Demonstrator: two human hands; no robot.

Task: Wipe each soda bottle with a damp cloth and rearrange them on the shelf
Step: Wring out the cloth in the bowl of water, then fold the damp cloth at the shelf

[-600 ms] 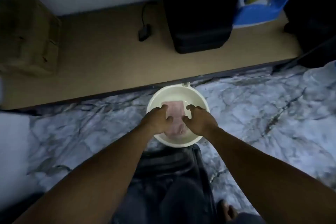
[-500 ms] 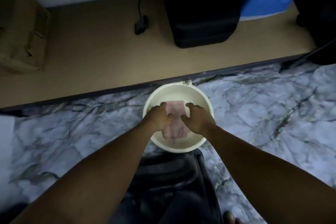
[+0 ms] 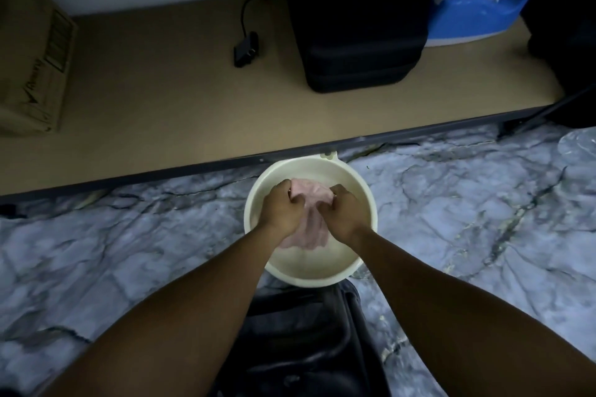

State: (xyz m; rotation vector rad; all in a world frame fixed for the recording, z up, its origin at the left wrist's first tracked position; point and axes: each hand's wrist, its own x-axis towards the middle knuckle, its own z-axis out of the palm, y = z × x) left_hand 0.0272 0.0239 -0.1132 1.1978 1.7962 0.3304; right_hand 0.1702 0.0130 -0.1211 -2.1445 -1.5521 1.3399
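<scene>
Barely begun: both the left hand (image 3: 282,209) and right hand (image 3: 345,213) grip the pink cloth (image 3: 308,203) inside the bowl (image 3: 364,200) on the floor. No bottles show; all wiping and rearranging on the shelf (image 3: 180,100) remain.

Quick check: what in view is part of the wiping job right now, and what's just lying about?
In the job: pink cloth, gripped by left hand and right hand; cream basin under it. No soda bottles show.
Lying about: cardboard box, black bag, blue tape dispenser, small black adapter, all on the shelf.
</scene>
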